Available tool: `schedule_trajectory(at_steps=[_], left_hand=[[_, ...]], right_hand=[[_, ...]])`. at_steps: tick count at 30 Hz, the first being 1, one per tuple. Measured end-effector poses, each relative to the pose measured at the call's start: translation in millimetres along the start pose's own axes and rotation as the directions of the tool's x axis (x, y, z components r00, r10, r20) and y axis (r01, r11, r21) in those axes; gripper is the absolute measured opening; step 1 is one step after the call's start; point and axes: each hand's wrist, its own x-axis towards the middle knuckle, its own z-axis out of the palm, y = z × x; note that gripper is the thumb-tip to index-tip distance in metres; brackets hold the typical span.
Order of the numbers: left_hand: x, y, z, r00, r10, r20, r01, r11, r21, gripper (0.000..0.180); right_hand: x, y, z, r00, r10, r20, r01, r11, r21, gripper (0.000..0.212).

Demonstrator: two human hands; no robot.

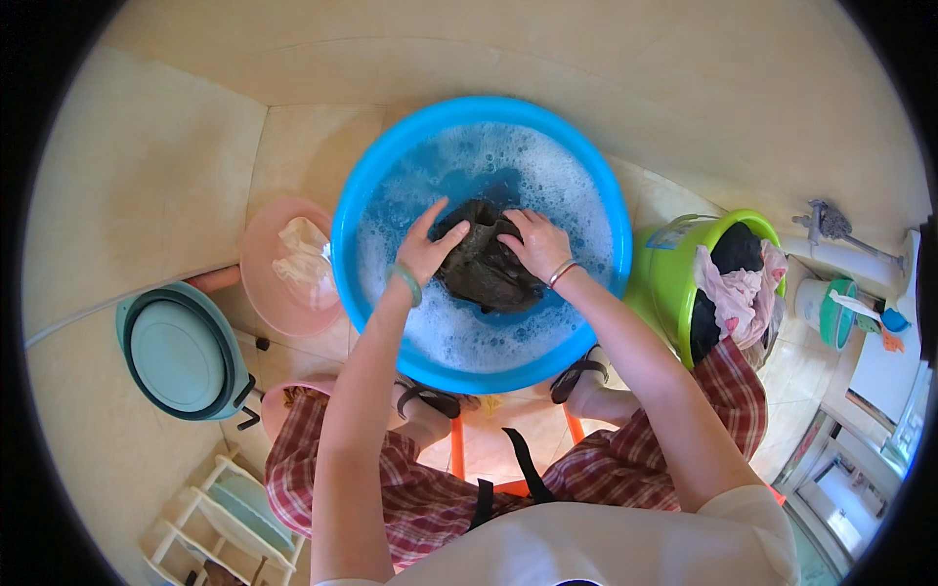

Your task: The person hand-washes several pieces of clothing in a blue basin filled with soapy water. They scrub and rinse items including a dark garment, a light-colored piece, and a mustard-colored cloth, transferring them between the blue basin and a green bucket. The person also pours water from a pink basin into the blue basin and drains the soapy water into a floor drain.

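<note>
A dark, wet, bunched-up piece of cloth [489, 269] lies in the sudsy water of a large blue basin [622, 244]; its exact kind of garment is unclear. My left hand [427, 251], with a green bangle at the wrist, grips the cloth's left edge, thumb on top and a finger pointing up and away. On the other side, my right hand [540, 246], wearing a silvery bangle, holds the upper right part with bent fingers. Part of the cloth is under the water. White foam [567, 181] rings it.
Left of the basin sit a pink basin [259, 283] with pale cloth inside and a teal folding basin [176, 356]. To the right, a tilted green bucket [660, 288] holds dark and pink clothes [735, 303]. A tap [821, 223] and white shelf rack [220, 523] are farther out.
</note>
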Motion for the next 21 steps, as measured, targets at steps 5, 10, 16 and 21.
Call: schedule_trajectory(at_steps=[5, 10, 16, 21], left_hand=[[25.3, -31.2, 0.5, 0.957, -0.271, 0.106, 0.193, 0.865, 0.463, 0.072], [37.5, -66.6, 27.9, 0.979, -0.202, -0.015, 0.152, 0.682, 0.716, 0.068], [35.8, -72.0, 14.1, 0.971, -0.232, 0.058, 0.099, 0.610, 0.786, 0.066], [7.0, -28.6, -20.2, 0.990, -0.098, 0.100, -0.020, 0.610, 0.792, 0.067]], right_hand=[[10.5, 8.9, 45.6, 0.952, 0.235, 0.195, -0.228, 0.972, -0.060, 0.032], [19.0, 43.1, 88.8, 0.863, 0.323, 0.389, -0.238, 0.938, -0.251, 0.024], [30.5, 37.2, 66.7, 0.851, 0.351, 0.392, -0.280, 0.933, -0.228, 0.022], [22.5, 18.0, -5.4, 0.999, 0.016, 0.029, -0.014, 0.998, -0.067, 0.019]])
